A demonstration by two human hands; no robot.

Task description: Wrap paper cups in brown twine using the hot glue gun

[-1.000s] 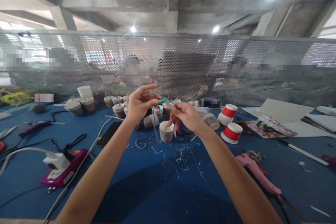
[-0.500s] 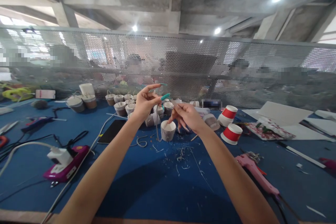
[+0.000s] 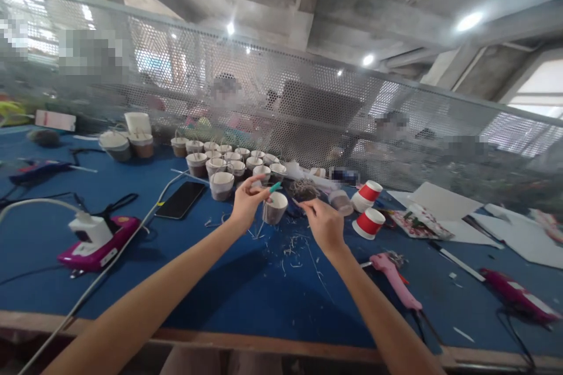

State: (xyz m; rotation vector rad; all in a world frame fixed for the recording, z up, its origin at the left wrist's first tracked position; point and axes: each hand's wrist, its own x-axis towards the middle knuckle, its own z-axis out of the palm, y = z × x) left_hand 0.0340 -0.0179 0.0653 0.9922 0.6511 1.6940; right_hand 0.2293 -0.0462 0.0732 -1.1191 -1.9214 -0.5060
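Note:
My left hand is raised over the blue table with its fingers pinched on a thin grey strip that hangs down beside a small grey paper cup. My right hand is just right of that cup, fingers curled in a pinch around something thin that I cannot make out. The cup stands upright between the two hands. Pale shavings lie scattered on the table below them.
Several small grey and brown cups stand in a group behind my hands. Red-and-white cups lie to the right. A black phone, a magenta glue gun, a pink glue gun and cables lie around. A perforated metal screen closes the back.
The view has swung down and left, showing the table's near edge. Both hands have dropped lower toward the cup, and my left fingers have closed from spread to pinched.

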